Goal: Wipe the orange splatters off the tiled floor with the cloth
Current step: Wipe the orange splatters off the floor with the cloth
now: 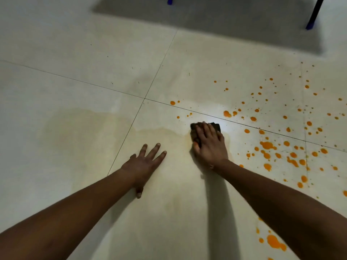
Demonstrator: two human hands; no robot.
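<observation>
My right hand (210, 145) lies flat on a small dark cloth (216, 127) and presses it against the pale tiled floor (93, 76); only the cloth's far edge and left side show past the fingers. Orange splatters (266, 145) dot the tiles to the right of the cloth, with a few drops (172, 103) just beyond it and a bigger blot (273, 241) near my right forearm. My left hand (144, 164) rests flat on the floor with fingers spread, to the left of the cloth. A faint yellowish wet smear (90, 128) spreads left of the hands.
Dark grout lines (144, 98) cross just beyond my left hand. Two dark furniture legs with blue feet stand at the top, one (312, 17) at the right and one (170, 0) near the middle, with a grey shadow beneath them.
</observation>
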